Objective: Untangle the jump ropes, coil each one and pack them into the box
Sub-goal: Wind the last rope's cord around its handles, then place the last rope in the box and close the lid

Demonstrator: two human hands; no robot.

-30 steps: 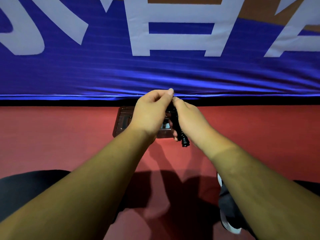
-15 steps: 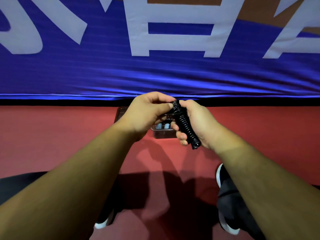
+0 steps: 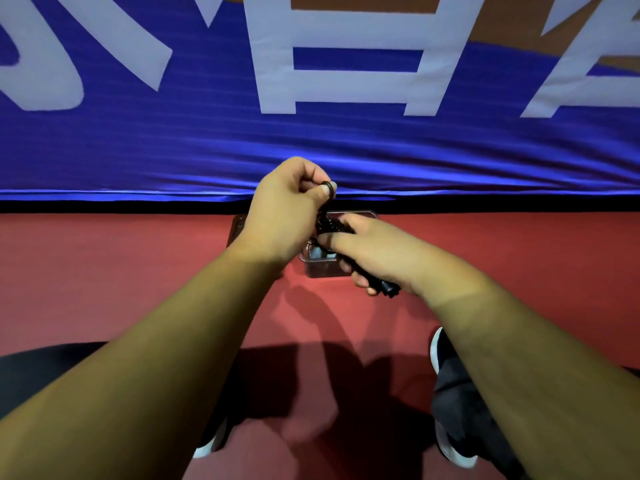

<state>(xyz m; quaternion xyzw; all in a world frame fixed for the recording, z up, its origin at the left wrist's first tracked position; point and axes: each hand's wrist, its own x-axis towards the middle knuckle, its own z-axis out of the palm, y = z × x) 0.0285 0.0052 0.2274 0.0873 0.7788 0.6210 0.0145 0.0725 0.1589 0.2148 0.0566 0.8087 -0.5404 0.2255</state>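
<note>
The left hand (image 3: 287, 216) has lifted above the right hand (image 3: 372, 256), pinching a loop of black rope (image 3: 327, 220) between thumb and forefinger. The right stays clamped round the ribbed handle (image 3: 388, 289), whose end pokes out below the fist. It looks like another turn being wound, so coiling, not packing. Half a second ago both hands sat level and touching. The clear box (image 3: 320, 268) sits on the red floor (image 3: 104, 271) just beneath them
</note>
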